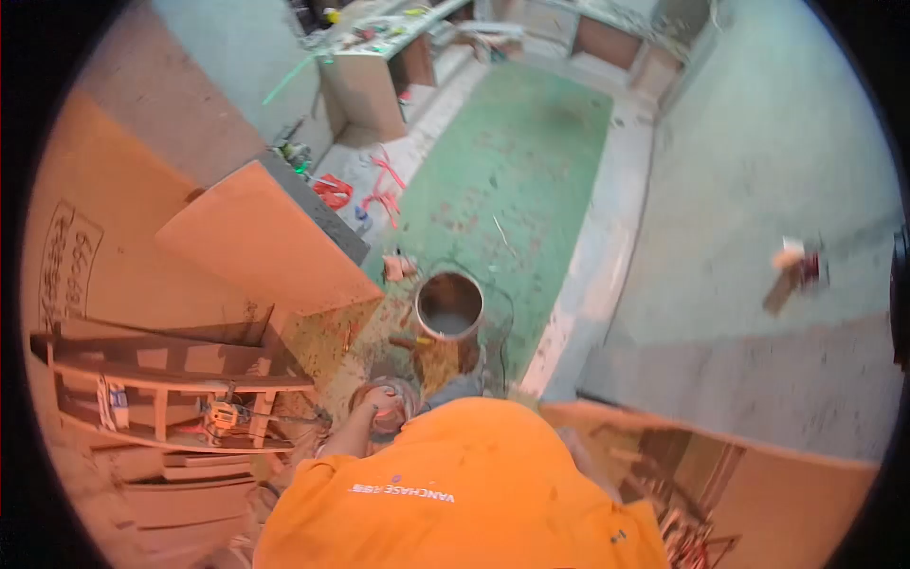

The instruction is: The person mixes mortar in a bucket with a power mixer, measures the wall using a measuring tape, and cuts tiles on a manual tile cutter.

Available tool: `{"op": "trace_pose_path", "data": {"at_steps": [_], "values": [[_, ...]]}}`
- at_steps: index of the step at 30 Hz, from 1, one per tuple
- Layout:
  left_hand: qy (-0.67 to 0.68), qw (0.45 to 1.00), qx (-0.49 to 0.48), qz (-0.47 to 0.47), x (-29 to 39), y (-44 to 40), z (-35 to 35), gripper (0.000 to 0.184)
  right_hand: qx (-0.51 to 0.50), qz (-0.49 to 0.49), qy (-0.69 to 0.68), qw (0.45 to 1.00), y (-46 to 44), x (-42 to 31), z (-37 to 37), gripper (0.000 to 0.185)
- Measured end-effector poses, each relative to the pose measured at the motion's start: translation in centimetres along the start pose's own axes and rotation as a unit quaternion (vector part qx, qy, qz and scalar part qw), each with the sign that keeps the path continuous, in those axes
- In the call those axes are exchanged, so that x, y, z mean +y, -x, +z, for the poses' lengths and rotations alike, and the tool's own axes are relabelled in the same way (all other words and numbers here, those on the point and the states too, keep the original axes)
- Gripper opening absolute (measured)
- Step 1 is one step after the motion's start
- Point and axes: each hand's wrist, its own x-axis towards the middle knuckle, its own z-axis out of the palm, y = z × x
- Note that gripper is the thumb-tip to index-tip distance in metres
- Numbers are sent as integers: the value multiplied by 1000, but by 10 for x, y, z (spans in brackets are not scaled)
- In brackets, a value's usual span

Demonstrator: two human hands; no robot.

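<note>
Low at the left of my orange shirt (464, 465), my left hand (384, 400) reaches down to a roundish object, blurred and partly covered by the hand. Its fingers are too indistinct to show whether they grip. My right hand is out of view, with that side hidden by my body. In front of my feet, an open round bucket (450, 296) stands upright on the floor, its inside greyish. A yellowish tool handle (413, 340) lies beside the bucket's left side.
Green sheeting (531, 142) covers the floor ahead. A leaning board (270, 242), red bags (334, 192) and a wooden rack (180, 379) holding a power tool (226, 414) are on the left. A cluttered counter (370, 90) stands farther off. The wall (758, 190) runs along the right.
</note>
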Motion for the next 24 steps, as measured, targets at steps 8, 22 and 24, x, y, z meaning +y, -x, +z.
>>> {"op": "trace_pose_path", "data": {"at_steps": [8,22,24], "values": [[-33,998,-11,47,177,-110,-57,67,103,311,312,892,-184,-116,-64,27],[-203,970,-129,32,208,-218,-67,63,65,328,408,850,-277,-54,-193,35],[-206,968,-143,5,218,-235,-60,62,35,216,585,781,-284,-48,-220,40]]}}
